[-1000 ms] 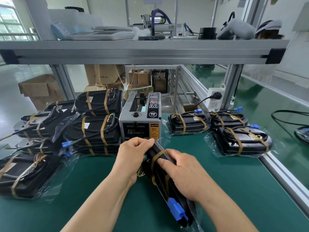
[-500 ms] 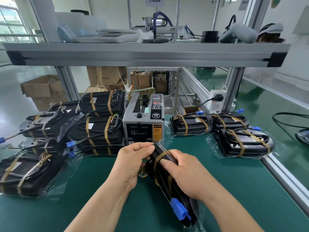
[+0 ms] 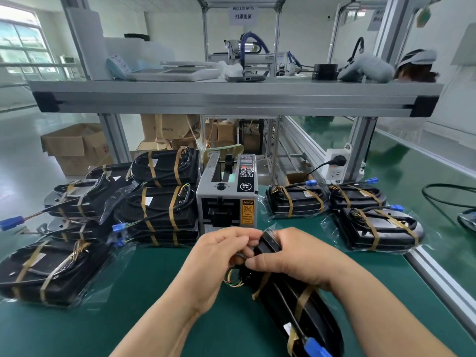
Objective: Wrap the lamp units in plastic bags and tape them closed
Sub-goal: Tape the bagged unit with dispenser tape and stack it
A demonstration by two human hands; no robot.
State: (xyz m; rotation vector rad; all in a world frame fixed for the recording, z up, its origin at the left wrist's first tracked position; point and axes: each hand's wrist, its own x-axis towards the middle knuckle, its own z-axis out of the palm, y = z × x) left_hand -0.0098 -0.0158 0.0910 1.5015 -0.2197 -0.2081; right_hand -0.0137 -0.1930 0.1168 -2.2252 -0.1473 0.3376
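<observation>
A black lamp unit [image 3: 296, 305], banded with tan tape inside a clear plastic bag [image 3: 270, 231], stands on edge mid-bench. The left hand [image 3: 216, 264] pinches its far end and the right hand [image 3: 296, 258] curls over the top. Bagged units [image 3: 159, 215] are stacked on the green mat [image 3: 128, 318] under an aluminium shelf [image 3: 231, 99], and the held unit's long axis runs from its blue connector [image 3: 315, 347], nearest the person, toward the tape dispenser [image 3: 226, 199].

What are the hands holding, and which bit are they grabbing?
Both the left hand and the right hand grip the bagged black lamp unit at its far end, the end nearest the tape dispenser.
</observation>
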